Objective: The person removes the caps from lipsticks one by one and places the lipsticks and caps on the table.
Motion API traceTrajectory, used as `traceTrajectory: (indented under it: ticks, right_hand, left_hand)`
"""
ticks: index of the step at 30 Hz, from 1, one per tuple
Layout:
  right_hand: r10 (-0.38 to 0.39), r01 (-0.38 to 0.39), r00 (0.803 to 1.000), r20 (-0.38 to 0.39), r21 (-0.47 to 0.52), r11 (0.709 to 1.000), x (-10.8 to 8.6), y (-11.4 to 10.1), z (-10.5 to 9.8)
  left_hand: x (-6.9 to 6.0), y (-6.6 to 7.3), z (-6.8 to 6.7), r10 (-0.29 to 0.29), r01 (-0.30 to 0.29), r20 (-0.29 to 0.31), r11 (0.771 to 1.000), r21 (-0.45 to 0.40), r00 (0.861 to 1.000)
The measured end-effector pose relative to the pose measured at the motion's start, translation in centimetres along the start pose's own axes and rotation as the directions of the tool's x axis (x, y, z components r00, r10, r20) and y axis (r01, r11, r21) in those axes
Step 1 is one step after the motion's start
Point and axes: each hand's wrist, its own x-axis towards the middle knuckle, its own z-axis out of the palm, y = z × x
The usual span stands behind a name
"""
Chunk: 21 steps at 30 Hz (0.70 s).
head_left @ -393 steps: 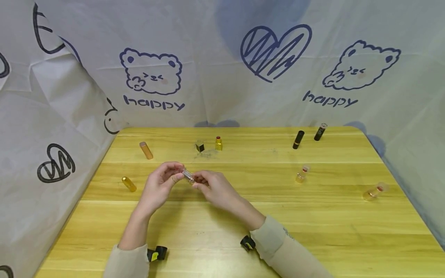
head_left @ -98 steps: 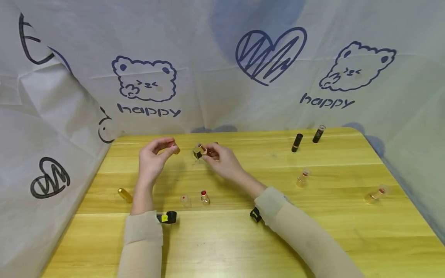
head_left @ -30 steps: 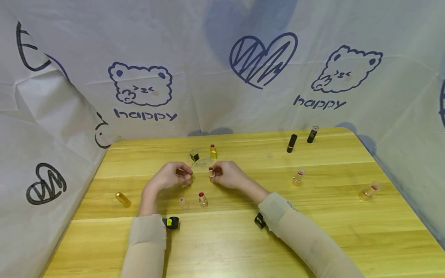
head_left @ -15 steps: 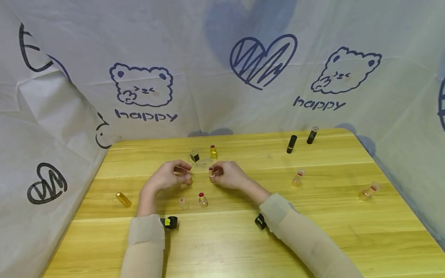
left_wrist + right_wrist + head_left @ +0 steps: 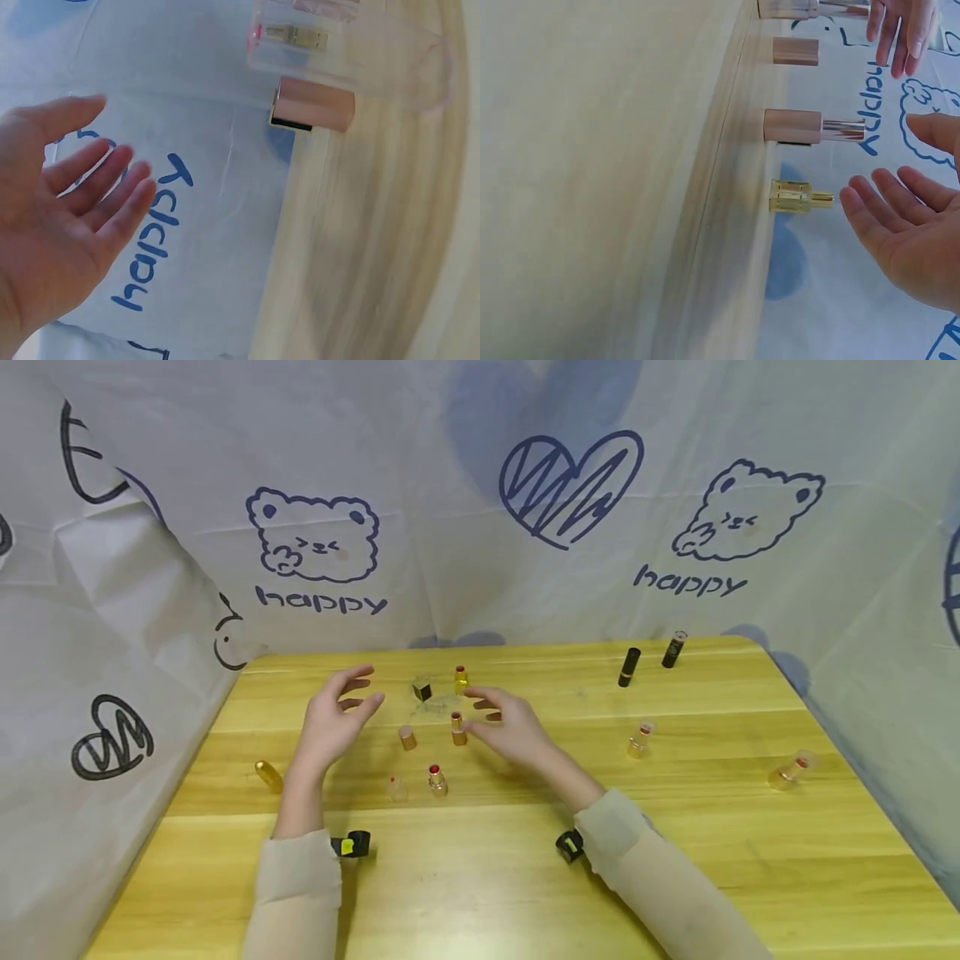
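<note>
My left hand hovers with loosely spread fingers, left of a rose-gold lipstick cap that stands on the table. Just right of that cap, an uncapped rose-gold lipstick stands upright. Close to its right side is my right hand, its fingers apart and holding nothing. In the right wrist view, a gap shows between the right hand and the lipstick. Nearer the front stand a red lipstick and its clear cap.
Behind stand a gold lipstick and a black-and-gold cap. A gold tube is at the left. Farther right are two black tubes and two clear-capped lipsticks. A white cloth hangs behind the wooden table.
Both hands have let go of the rose-gold lipstick and its cap, which stand apart on the table. My left hand has moved up and left; my right has drawn slightly away to the right.
</note>
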Motion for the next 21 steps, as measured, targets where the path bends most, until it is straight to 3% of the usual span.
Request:
traceTrajectory:
  ticks: [4, 7, 11, 15, 21]
  right_hand:
    - [-0.022, 0.022, 1.0, -0.017, 0.011, 1.0, -0.9, -0.3, -0.1]
    - [-0.041, 0.042, 0.999, -0.015, 0.017, 0.999, -1.5, -0.5, -0.1]
    - [-0.055, 0.055, 0.998, -0.015, 0.024, 0.998, -2.4, -0.8, -0.1]
    - [-0.056, 0.056, 0.998, -0.011, 0.018, 0.998, -3.3, -0.9, -0.1]
    - [-0.073, 0.072, 0.997, 0.025, 0.008, 0.997, -4.3, -1.1, 0.5]
  left_hand:
    - [-1.1, 0.2, -0.7, 0.025, -0.027, -0.15, 0.999, -0.017, 0.988]
    - [-2.0, 0.3, -1.4, 0.037, -0.043, -0.248, 0.999, -0.02, 0.968]
    - [-3.3, 0.3, -2.6, 0.044, -0.051, -0.332, 0.999, -0.011, 0.942]
    - [-4.8, 0.1, -3.9, 0.031, -0.034, -0.362, 0.999, -0.003, 0.932]
    - [-7.4, -1.0, -5.9, -0.035, 0.052, -0.351, 0.998, 0.04, 0.936]
